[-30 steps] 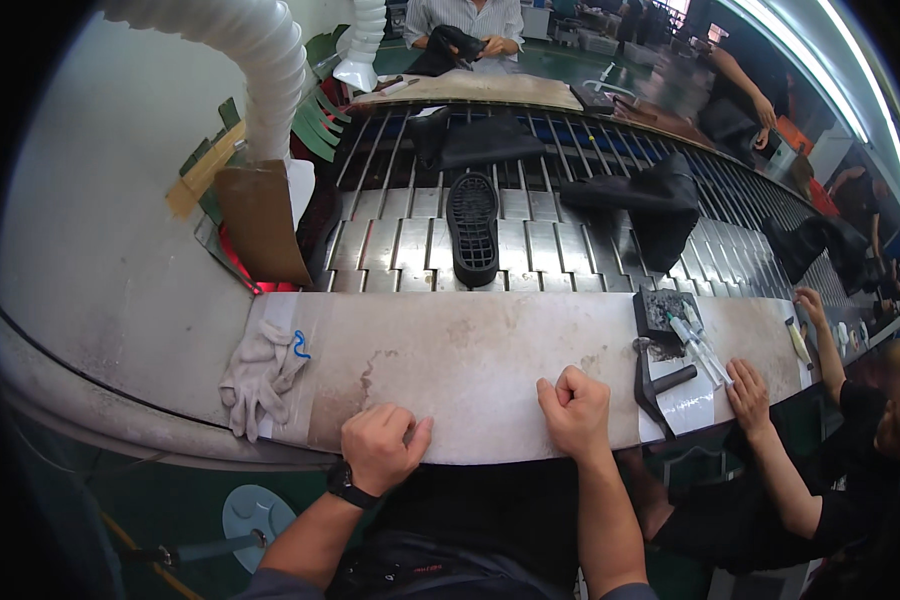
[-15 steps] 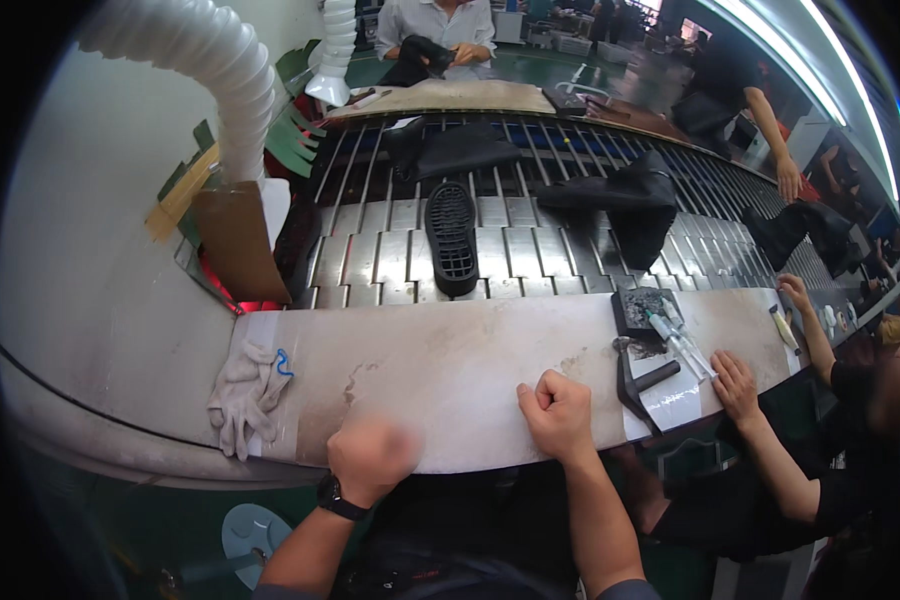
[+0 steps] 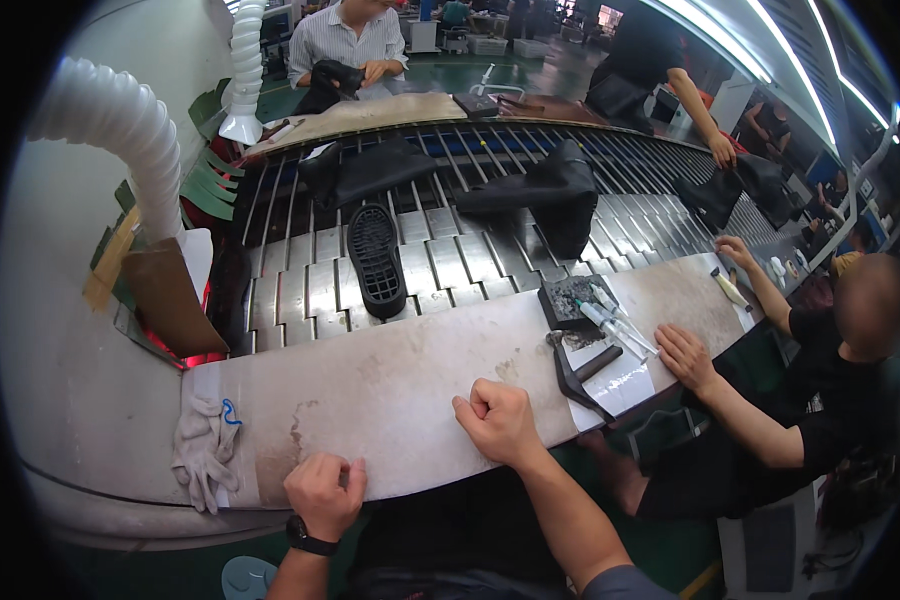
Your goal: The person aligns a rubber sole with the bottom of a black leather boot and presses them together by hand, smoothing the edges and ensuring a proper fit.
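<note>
My left hand rests as a loose fist on the front edge of the pale worktop. Also curled into a fist, my right hand leans on the worktop farther right. Neither fist shows anything in it. Nearest my left hand lie grey-white work gloves with a blue cord. Right of my right hand is a black-headed hammer, beside a dark block and several syringe-like tubes. On the metal slat conveyor beyond, a black shoe sole lies tread up.
Black boots lie on the slatted conveyor. A white ribbed hose hangs at left above a cardboard flap. At right sits a co-worker, one hand on the worktop. Another person handles a black boot across the conveyor.
My view has turned to the right, so the scene sits farther left. Both of my fists stay at the worktop's edge. The co-worker at right shows more fully.
</note>
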### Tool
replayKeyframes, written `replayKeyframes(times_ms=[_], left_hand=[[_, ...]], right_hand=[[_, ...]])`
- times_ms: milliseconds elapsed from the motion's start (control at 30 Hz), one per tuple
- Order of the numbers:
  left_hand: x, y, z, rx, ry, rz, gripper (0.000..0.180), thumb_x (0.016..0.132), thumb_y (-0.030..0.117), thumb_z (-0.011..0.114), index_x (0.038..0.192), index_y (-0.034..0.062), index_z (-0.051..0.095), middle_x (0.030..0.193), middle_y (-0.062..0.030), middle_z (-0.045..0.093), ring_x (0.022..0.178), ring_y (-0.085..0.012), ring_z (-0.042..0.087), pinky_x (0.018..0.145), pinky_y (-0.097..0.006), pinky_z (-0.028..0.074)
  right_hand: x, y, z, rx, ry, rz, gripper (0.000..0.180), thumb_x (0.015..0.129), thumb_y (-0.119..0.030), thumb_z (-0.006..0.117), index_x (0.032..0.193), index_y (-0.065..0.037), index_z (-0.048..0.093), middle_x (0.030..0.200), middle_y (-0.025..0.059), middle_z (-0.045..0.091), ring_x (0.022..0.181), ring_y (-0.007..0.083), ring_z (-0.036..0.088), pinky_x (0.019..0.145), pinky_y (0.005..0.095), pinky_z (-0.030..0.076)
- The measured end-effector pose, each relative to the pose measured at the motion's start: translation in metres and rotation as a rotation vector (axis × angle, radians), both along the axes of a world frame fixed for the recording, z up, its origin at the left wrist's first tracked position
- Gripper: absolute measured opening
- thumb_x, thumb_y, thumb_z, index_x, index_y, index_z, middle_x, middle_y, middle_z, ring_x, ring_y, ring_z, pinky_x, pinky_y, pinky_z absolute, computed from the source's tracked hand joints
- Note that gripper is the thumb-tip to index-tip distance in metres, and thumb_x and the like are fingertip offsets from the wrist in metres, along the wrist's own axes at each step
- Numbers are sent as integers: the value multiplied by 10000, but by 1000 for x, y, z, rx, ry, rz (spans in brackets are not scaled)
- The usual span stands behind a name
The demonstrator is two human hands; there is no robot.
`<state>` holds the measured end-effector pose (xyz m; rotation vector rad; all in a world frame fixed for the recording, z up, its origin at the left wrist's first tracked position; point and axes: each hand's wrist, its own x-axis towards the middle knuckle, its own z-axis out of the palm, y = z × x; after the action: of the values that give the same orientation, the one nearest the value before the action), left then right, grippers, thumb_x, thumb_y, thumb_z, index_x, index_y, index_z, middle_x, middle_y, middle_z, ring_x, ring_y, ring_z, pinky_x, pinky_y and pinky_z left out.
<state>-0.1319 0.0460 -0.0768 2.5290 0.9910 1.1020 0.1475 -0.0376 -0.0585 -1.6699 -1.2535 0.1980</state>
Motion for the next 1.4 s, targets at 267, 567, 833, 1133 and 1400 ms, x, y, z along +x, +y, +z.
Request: replayKeyframes(times_ms=[267, 567, 833, 1133, 1400], left_hand=[[-4, 1, -2, 12, 7, -1, 254, 843, 123, 836, 735, 73, 612, 651, -97, 575, 545, -309, 578, 519, -428, 438], [-16, 5, -2, 18, 19, 19, 254, 844, 126, 842, 738, 74, 618, 658, -91, 582, 557, -312, 589, 525, -425, 446], [3, 31, 75, -580, -72, -139, 361, 902, 227, 847, 1137, 3, 689, 958, -132, 697, 818, -257, 702, 712, -369, 560], [28, 314, 23, -460, 478, 488, 843, 893, 479, 791, 1525, 8, 491, 1571, -318, 493, 1485, -458, 475, 1159, -622, 438], [-11, 390, -26, -633, 720, 827, 865, 963, 351, 734, 1644, 0, 333, 1680, -386, 336, 1497, -558, 458, 1223, -677, 375]], right_hand=[[-4, -1, 1, -14, 8, -3, 380, 906, -132, 778, 671, -49, 491, 580, 134, 512, 512, 333, 531, 522, 434, 423], [-13, 11, -7, 13, 13, 7, 429, 895, -112, 807, 651, -47, 460, 566, 104, 474, 490, 231, 441, 505, 390, 379], [-3, 9, -14, -6, 59, 13, 442, 893, -29, 789, 649, -49, 420, 554, 34, 415, 523, 120, 378, 496, 339, 320], [-16, 12, -1, -3, 96, 49, 433, 868, -39, 800, 651, -54, 426, 554, 91, 435, 485, 239, 421, 496, 382, 352], [-13, 13, 10, 20, 138, 62, 411, 866, -46, 798, 659, -66, 444, 570, 108, 468, 482, 277, 454, 500, 399, 381]])
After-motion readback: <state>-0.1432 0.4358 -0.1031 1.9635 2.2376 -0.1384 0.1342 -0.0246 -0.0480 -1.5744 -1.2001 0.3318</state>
